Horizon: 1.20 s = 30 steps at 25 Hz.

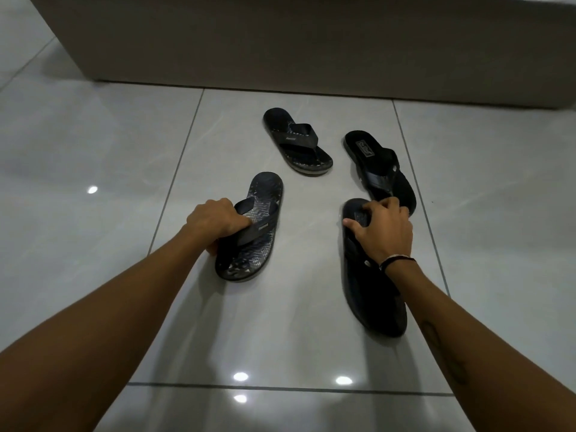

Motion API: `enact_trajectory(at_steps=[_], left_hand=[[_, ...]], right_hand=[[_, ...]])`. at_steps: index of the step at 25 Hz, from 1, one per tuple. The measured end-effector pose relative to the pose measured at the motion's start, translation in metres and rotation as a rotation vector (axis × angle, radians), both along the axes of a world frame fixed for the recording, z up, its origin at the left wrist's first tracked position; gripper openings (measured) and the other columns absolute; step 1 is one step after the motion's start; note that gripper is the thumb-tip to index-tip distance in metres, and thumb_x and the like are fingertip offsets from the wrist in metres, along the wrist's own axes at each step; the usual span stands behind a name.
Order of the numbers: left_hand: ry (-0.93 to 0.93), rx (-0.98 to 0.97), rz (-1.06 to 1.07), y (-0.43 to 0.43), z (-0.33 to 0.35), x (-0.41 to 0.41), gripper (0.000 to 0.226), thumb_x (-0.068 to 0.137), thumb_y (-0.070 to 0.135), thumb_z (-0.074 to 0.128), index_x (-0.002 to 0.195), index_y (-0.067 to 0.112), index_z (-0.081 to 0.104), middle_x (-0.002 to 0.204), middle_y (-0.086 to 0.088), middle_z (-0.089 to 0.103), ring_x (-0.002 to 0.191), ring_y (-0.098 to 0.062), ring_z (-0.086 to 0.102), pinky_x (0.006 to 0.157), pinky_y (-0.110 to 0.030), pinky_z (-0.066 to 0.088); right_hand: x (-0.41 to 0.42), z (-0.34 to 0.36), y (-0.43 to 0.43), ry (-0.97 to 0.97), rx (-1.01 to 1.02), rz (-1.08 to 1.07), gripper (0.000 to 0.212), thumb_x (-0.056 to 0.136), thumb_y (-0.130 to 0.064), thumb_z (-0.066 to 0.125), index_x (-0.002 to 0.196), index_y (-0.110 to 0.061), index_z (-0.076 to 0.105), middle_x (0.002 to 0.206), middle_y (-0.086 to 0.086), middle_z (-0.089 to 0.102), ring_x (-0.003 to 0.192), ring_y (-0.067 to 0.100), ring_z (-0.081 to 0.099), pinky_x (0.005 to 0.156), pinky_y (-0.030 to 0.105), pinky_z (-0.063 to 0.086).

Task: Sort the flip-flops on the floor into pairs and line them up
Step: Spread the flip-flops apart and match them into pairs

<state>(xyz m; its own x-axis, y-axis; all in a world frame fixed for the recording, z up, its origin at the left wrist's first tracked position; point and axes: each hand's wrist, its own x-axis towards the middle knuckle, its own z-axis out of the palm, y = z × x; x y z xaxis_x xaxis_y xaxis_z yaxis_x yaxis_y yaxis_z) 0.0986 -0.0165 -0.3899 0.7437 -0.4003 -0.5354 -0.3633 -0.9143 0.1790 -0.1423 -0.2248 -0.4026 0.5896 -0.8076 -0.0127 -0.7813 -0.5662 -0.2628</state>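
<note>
Right hand [381, 232] on plain flip-flop [374, 294], left hand [215, 221] gripping patterned flip-flop [249, 232]

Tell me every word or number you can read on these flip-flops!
No text here can be read.
Strap tag on the patterned flip-flop in the left hand: too blurred.
Strap tag on the far patterned flip-flop: too small.
Heel label on the far plain flip-flop: blurred.

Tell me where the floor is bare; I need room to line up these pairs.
Bare tile lies left of the patterned flip-flop held by the left hand, and near the camera between the forearms. It is crowded around the right hand, where two plain black flip-flops nearly touch.
</note>
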Motion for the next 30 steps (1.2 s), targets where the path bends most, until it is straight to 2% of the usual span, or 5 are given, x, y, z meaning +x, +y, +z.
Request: enact_trajectory(at_steps=[6, 11, 15, 22, 30], left_hand=[[0.157, -0.044, 0.125, -0.002, 0.007, 0.017, 0.082, 0.062, 0.086, 0.068, 0.088, 0.008, 0.069, 0.080, -0.017, 0.078, 0.058, -0.035, 0.079, 0.061, -0.044, 0.067], [-0.313, -0.402, 0.041, 0.009, 0.005, 0.044, 0.076, 0.084, 0.078, 0.061, 0.129, 0.017, 0.068, 0.137, -0.013, 0.068, 0.119, -0.034, 0.066, 0.091, -0.046, 0.053], [-0.321, -0.443, 0.027, 0.029, -0.015, 0.065, 0.079, 0.094, 0.058, 0.066, 0.157, 0.016, 0.046, 0.166, -0.014, 0.044, 0.151, -0.036, 0.041, 0.119, -0.055, 0.040], [-0.305, -0.587, 0.172, 0.058, -0.030, 0.082, 0.079, 0.100, 0.040, 0.068, 0.166, 0.015, 0.031, 0.174, -0.014, 0.028, 0.162, -0.034, 0.025, 0.129, -0.054, 0.027], [-0.247, -0.687, 0.192, 0.069, -0.013, 0.118, 0.068, 0.107, 0.040, 0.055, 0.167, 0.025, 0.028, 0.178, -0.014, 0.013, 0.165, -0.033, 0.014, 0.132, -0.052, 0.020]], right_hand=[[0.069, 0.013, 0.009, -0.142, 0.058, 0.220, 0.069, 0.096, -0.048, 0.068, 0.156, -0.024, 0.045, 0.153, 0.018, 0.050, 0.140, 0.040, 0.048, 0.113, 0.053, 0.047], [0.149, 0.015, -0.016, 0.021, 0.081, 0.356, 0.065, 0.106, -0.027, 0.055, 0.165, -0.033, 0.028, 0.171, 0.020, 0.022, 0.150, 0.046, 0.033, 0.118, 0.059, 0.039], [0.185, 0.002, -0.030, 0.221, 0.086, 0.390, 0.067, 0.101, -0.017, 0.054, 0.161, -0.041, 0.035, 0.178, 0.015, 0.004, 0.153, 0.046, 0.030, 0.127, 0.057, 0.025], [0.260, 0.011, -0.001, 0.261, 0.189, 0.488, 0.072, 0.097, -0.016, 0.049, 0.160, -0.047, 0.035, 0.179, 0.002, 0.008, 0.153, 0.043, 0.031, 0.122, 0.055, 0.023], [0.258, 0.011, 0.129, 0.206, 0.074, 0.777, 0.051, 0.102, -0.024, 0.046, 0.153, -0.024, 0.049, 0.176, 0.015, 0.017, 0.135, 0.050, 0.047, 0.112, 0.056, 0.039]])
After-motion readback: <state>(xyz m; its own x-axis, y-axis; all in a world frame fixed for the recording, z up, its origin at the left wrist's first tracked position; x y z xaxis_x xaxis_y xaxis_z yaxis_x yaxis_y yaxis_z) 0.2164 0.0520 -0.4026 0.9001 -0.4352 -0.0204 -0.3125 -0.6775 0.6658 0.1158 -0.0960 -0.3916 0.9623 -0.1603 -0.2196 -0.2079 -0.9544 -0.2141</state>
